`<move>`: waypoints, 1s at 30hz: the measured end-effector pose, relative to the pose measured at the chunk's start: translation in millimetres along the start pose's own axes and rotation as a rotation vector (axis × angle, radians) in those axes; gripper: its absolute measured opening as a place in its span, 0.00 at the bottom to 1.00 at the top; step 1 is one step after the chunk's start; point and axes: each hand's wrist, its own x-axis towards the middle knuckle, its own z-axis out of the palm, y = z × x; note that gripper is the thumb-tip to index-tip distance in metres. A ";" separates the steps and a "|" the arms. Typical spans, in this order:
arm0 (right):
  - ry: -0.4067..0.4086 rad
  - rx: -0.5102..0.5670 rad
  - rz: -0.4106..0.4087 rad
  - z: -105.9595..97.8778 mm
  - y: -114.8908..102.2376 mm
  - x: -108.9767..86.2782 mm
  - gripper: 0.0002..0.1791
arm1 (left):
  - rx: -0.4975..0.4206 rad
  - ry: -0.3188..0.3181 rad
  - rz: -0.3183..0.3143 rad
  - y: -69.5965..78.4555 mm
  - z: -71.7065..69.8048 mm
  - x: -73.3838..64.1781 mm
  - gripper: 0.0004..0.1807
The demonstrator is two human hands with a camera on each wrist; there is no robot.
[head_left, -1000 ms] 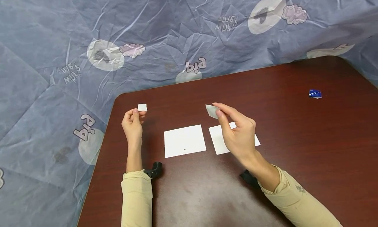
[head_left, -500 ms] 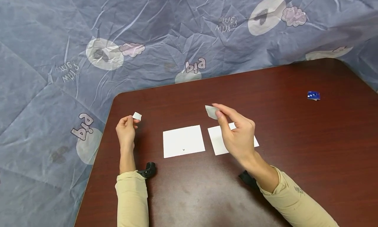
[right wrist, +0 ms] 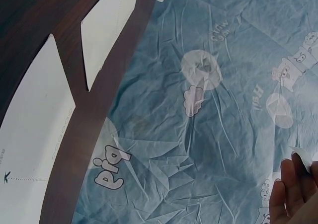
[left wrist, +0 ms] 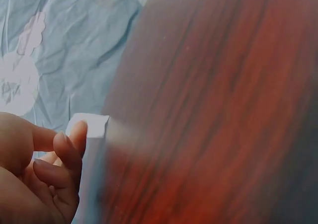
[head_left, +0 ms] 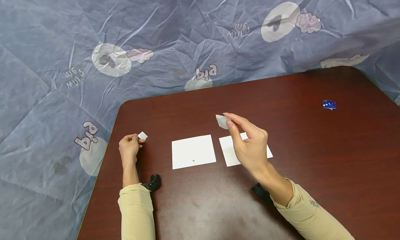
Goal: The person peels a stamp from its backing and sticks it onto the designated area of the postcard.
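Observation:
My left hand [head_left: 128, 149] pinches a small white square of paper [head_left: 143, 135] between thumb and fingers, above the table's left side. In the left wrist view the white square [left wrist: 96, 125] sticks out past the fingertips. Raised over the middle of the table, my right hand [head_left: 252, 146] pinches a thin, greyish, translucent piece of sheet [head_left: 222, 121] by one edge. A white card [head_left: 193, 152] with a tiny dark mark lies flat between the hands. The second white card [head_left: 230, 153] is partly covered by my right hand in the head view.
A small blue packet [head_left: 329, 104] lies at the far right of the dark red-brown table [head_left: 290, 104]. Behind the table hangs a wrinkled blue printed cloth [head_left: 175, 32]. Black straps with mounts [head_left: 153, 182] sit at both wrists.
My left hand has come down and a little left, nearer my body, with the white square tilting in its grip. My right hand keeps its pinch and has barely moved.

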 end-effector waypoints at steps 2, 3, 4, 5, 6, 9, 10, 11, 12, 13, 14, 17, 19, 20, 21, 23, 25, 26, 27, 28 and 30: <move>0.000 -0.003 0.000 -0.1 0.1 -0.4 0.12 | 0.015 0.005 -0.008 -2.0 -1.9 0.8 0.14; 0.000 -0.003 0.000 -0.1 0.1 -0.5 0.12 | 0.026 0.008 -0.012 -2.8 -3.0 1.0 0.14; 0.000 -0.003 -0.001 -0.1 0.1 -0.6 0.12 | 0.036 0.013 -0.016 -3.4 -4.1 1.1 0.14; 0.000 -0.002 -0.002 -0.1 0.1 -0.5 0.12 | 0.046 0.017 -0.020 -4.1 -5.2 1.4 0.14; 0.000 0.000 -0.003 -0.2 0.0 -0.4 0.12 | 0.054 0.019 -0.023 -4.5 -6.2 1.6 0.15; -0.001 0.007 -0.012 0.0 0.1 0.1 0.12 | 0.083 0.014 -0.038 -4.7 -8.8 1.5 0.17; -0.001 0.007 -0.015 0.0 0.2 0.2 0.12 | 0.093 0.015 -0.042 -4.4 -9.4 1.2 0.17; -0.001 0.008 -0.018 0.0 0.4 0.3 0.12 | 0.098 0.016 -0.044 -3.9 -9.7 1.0 0.18; -0.001 0.006 -0.020 -0.1 0.7 0.3 0.12 | 0.113 0.022 -0.044 -3.3 -9.8 0.5 0.18; -0.002 0.005 -0.021 -0.3 1.0 0.2 0.12 | 0.132 0.032 -0.045 -2.7 -9.8 0.0 0.18; -0.004 0.005 -0.020 -0.4 1.3 0.0 0.12 | 0.153 0.045 -0.042 -1.7 -9.7 -0.9 0.18; -0.021 -0.007 -0.022 -1.5 2.8 -0.6 0.12 | 0.185 0.085 -0.021 3.7 -8.5 -3.5 0.18; -0.041 -0.014 -0.022 -2.5 3.8 -0.8 0.11 | 0.191 0.105 0.000 9.3 -7.2 -6.2 0.17; -0.051 -0.018 -0.023 -2.8 4.3 -0.8 0.11 | 0.179 0.101 0.014 13.2 -6.2 -8.4 0.17; -0.058 -0.022 -0.023 -3.3 4.8 -1.0 0.11 | 0.155 0.089 0.035 17.6 -5.1 -11.3 0.16; -0.070 -0.024 -0.021 -3.9 5.1 -0.9 0.11 | 0.107 0.047 0.088 30.0 -0.8 -19.9 0.16; -0.072 -0.030 -0.016 -4.0 4.8 -0.7 0.11 | 0.059 -0.026 0.155 45.7 5.4 -32.1 0.15; -0.070 -0.034 -0.014 -3.8 4.7 -0.8 0.11 | 0.034 -0.064 0.197 53.6 9.6 -39.1 0.15; -0.068 -0.037 -0.011 -3.6 4.5 -0.8 0.11 | 0.017 -0.106 0.243 61.9 14.1 -46.7 0.14; -0.067 -0.043 -0.008 -3.5 4.4 -0.8 0.11 | 0.003 -0.150 0.287 70.1 18.9 -54.7 0.14; -0.055 -0.053 -0.004 -3.4 4.3 -0.9 0.11 | -0.025 -0.246 0.378 83.1 29.6 -70.7 0.12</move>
